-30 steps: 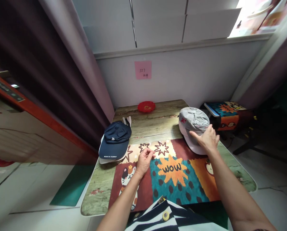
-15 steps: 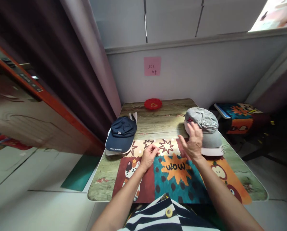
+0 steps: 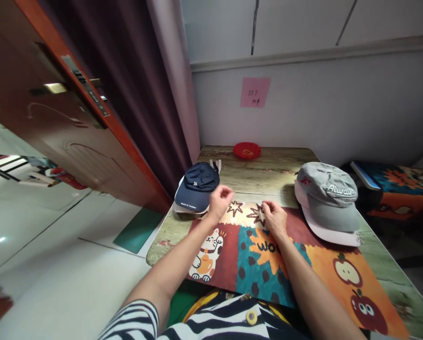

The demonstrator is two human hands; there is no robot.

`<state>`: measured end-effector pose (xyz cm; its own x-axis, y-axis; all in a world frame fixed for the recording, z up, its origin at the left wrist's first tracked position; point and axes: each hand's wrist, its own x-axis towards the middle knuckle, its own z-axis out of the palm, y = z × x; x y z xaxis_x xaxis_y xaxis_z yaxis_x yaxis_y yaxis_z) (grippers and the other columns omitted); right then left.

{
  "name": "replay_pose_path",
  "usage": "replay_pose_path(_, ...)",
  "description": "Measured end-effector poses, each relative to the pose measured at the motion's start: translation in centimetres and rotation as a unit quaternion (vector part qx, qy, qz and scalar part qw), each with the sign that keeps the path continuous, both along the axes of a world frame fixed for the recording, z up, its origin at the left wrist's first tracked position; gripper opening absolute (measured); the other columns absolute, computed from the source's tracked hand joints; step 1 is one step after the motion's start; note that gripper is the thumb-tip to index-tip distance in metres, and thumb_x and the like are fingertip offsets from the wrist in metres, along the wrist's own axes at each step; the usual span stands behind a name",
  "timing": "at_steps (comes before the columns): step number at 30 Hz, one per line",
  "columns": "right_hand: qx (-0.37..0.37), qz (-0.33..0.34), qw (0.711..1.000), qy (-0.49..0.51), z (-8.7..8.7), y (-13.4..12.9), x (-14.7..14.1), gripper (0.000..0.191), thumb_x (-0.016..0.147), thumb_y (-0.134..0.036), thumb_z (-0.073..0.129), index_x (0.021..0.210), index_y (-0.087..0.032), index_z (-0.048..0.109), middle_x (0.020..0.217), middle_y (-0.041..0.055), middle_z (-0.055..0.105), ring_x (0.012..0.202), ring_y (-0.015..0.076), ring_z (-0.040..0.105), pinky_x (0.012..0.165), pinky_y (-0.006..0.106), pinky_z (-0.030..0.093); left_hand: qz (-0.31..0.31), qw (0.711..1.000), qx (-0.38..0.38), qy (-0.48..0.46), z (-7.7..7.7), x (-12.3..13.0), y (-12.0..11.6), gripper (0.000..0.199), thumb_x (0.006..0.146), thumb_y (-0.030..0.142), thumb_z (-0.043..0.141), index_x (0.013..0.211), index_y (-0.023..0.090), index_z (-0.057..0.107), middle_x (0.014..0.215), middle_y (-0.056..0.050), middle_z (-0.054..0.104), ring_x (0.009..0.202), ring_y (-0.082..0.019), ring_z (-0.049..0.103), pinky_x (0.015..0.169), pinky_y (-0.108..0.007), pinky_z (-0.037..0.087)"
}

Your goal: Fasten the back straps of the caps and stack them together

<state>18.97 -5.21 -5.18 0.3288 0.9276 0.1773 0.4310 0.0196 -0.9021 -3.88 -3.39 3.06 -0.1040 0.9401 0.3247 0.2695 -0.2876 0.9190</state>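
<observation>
A brown panelled door with an orange-brown edge (image 3: 66, 125) stands open at the left, next to a dark purple cloth curtain (image 3: 115, 71). In front of the wall is a rectangular table with a greenish wood-grain top and rounded corners (image 3: 261, 177). Across its near half lies a flat mat patterned in maroon, teal, orange and cream (image 3: 257, 264), printed with a cat, apples and "WOW".

A grey fabric cap with white "Always" lettering (image 3: 334, 189) sits at the table's right side, partly on the mat, pale pink fabric showing beneath it. A navy fabric cap with a small white emblem (image 3: 199, 182) sits at the left, white showing under its brim.

The left hand (image 3: 221, 203) is just beside the navy cap's right edge, the cap outside its grip; whether they touch cannot be told. Its fingers curl in towards the thumb. The right hand (image 3: 275, 218) is between the caps, over the cream band, well apart from the grey cap. Its fingers bend down close together; whether the tips of either hand meet cannot be told.

At the table's far edge is a round red wavy-rimmed dish (image 3: 237, 150); on the wall above, a square pink paper note with handwriting (image 3: 255, 97).
</observation>
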Motion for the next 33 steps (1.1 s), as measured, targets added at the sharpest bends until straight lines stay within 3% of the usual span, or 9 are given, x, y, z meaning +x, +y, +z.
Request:
replay_pose_path(2,-0.004,0.009,1.0,0.004,0.0,0.0,0.1,0.044,0.085,-0.054,0.056,0.096,-0.017,0.077,0.091,0.0106,0.079,0.084,0.0263,0.071,0.078,0.034,0.051,0.12,0.99,0.053,0.051,3.1,-3.4,3.4,0.013,0.081,0.029,0.066,0.089,0.019,0.064,0.088,-0.005,0.068,0.082,-0.018,0.064,0.08,-0.031,0.05)
replay_pose_path(4,-0.008,0.016,1.0,0.014,-0.1,0.0,0.1,0.045,0.085,-0.055,0.056,0.095,-0.017,0.077,0.087,0.0102,0.078,0.08,0.0259,0.071,0.074,0.033,0.051,0.239,0.962,0.054,0.122,5.1,-7.2,6.3,0.017,0.08,0.03,0.069,0.092,0.02,0.065,0.1,-0.007,0.068,0.095,-0.021,0.063,0.09,-0.033,0.048)
replay_pose_path(7,-0.014,0.018,0.999,0.031,-0.3,0.0,0.2,0.047,0.085,-0.057,0.057,0.094,-0.016,0.077,0.08,0.009,0.077,0.076,0.0257,0.071,0.072,0.032,0.05,0.32,0.92,-0.045,0.223,5.3,-11.5,8.4,0.028,0.072,0.036,0.079,0.093,0.021,0.067,0.113,-0.011,0.067,0.111,-0.028,0.059,0.096,-0.039,0.045)
replay_pose_path(10,-0.019,0.025,0.999,0.033,-0.3,0.0,0.2,0.046,0.085,-0.058,0.058,0.093,-0.017,0.077,0.08,0.0087,0.078,0.077,0.0262,0.072,0.073,0.032,0.05,0.304,0.902,-0.122,0.282,3.7,-13.4,8.5,0.029,0.071,0.043,0.08,0.088,0.022,0.07,0.109,-0.012,0.07,0.109,-0.032,0.06,0.094,-0.043,0.044)
replay_pose_path(14,-0.021,0.03,0.999,0.038,-0.2,0.0,0.1,0.048,0.085,-0.06,0.058,0.092,-0.017,0.077,0.08,0.0083,0.078,0.078,0.0263,0.072,0.072,0.032,0.05,0.293,0.9,-0.077,0.314,2.6,-13.4,8.3,0.013,0.079,0.037,0.073,0.079,0.024,0.072,0.107,-0.01,0.074,0.11,-0.031,0.06,0.097,-0.043,0.041)
replay_pose_path(19,-0.009,0.034,0.999,0.024,-0.1,0.0,0.2,0.05,0.085,-0.061,0.056,0.09,-0.016,0.077,0.076,0.008,0.077,0.073,0.0252,0.07,0.068,0.031,0.049,0.286,0.901,-0.027,0.324,3.5,-13.3,8.1,0.011,0.082,0.034,0.068,0.079,0.025,0.073,0.108,-0.006,0.075,0.107,-0.028,0.061,0.098,-0.039,0.041)
replay_pose_path(25,-0.012,0.039,0.999,0.017,0.0,0.0,0.2,0.047,0.084,-0.06,0.057,0.092,-0.019,0.078,0.084,0.0083,0.079,0.078,0.0263,0.073,0.07,0.031,0.05,0.28,0.909,0.027,0.308,4.9,-13.5,7.1,0.016,0.082,0.035,0.063,0.078,0.024,0.075,0.094,-0.005,0.076,0.091,-0.023,0.066,0.085,-0.032,0.045)
replay_pose_path(29,-0.011,0.046,0.999,0.01,0.0,-0.2,0.3,0.048,0.084,-0.061,0.056,0.093,-0.019,0.078,0.086,0.0092,0.079,0.08,0.0269,0.073,0.072,0.032,0.051,0.3,0.916,0.001,0.267,6.3,-14.0,7.1,0.02,0.081,0.038,0.063,0.082,0.023,0.077,0.084,-0.005,0.076,0.08,-0.023,0.066,0.076,-0.031,0.044)
replay_pose_path(33,-0.012,0.056,0.998,0.021,-0.1,-0.2,0.3,0.047,0.083,-0.06,0.057,0.094,-0.019,0.078,0.088,0.0083,0.08,0.083,0.0272,0.073,0.075,0.033,0.052,0.318,0.918,-0.026,0.234,6.5,-14.5,7.5,0.02,0.08,0.032,0.06,0.077,0.021,0.076,0.076,-0.005,0.075,0.073,-0.021,0.064,0.071,-0.029,0.043)
